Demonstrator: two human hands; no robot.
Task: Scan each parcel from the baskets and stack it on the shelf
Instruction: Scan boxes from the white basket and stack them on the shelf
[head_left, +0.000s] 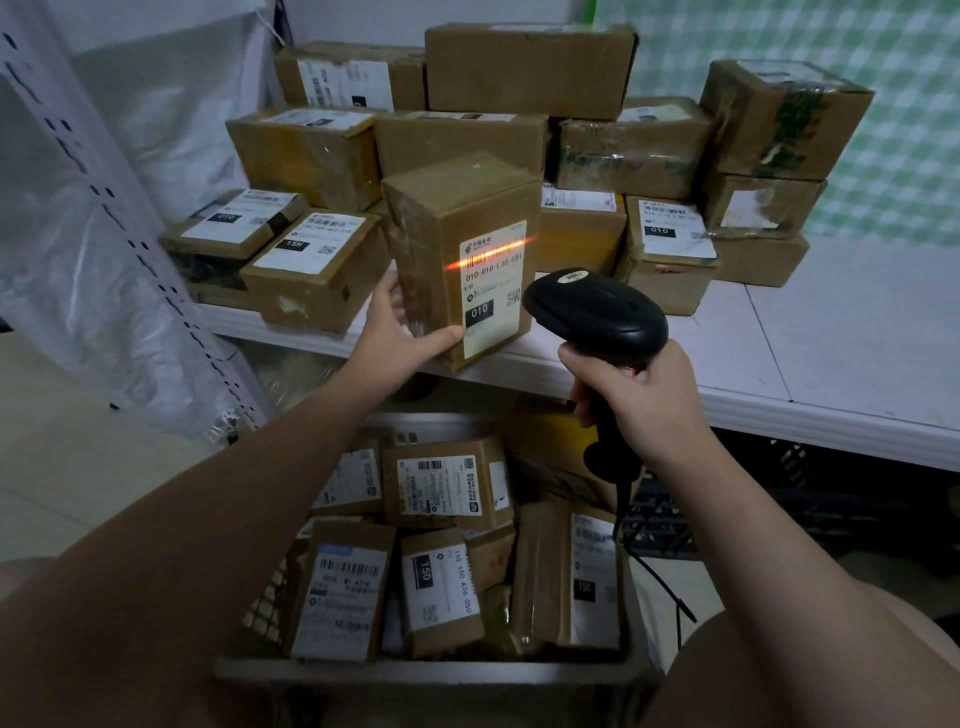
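Observation:
My left hand (402, 330) grips a brown cardboard parcel (441, 228) upright at its lower left corner, above the shelf's front edge. Its white label faces me and an orange scan line crosses the barcode. A black barcode scanner (597, 312) points at that label from the right, with my right hand (631, 400) shut around its handle. Below, a grey basket (431, 673) holds several labelled parcels (441, 486). On the white shelf (810, 358), several brown parcels (524, 67) are stacked in layers behind the held one.
A perforated white shelf upright (104, 208) with plastic sheeting runs down the left. A dark crate (779, 499) sits under the shelf on the right. The scanner's cable (660, 577) hangs down beside the basket. The shelf's right part is bare.

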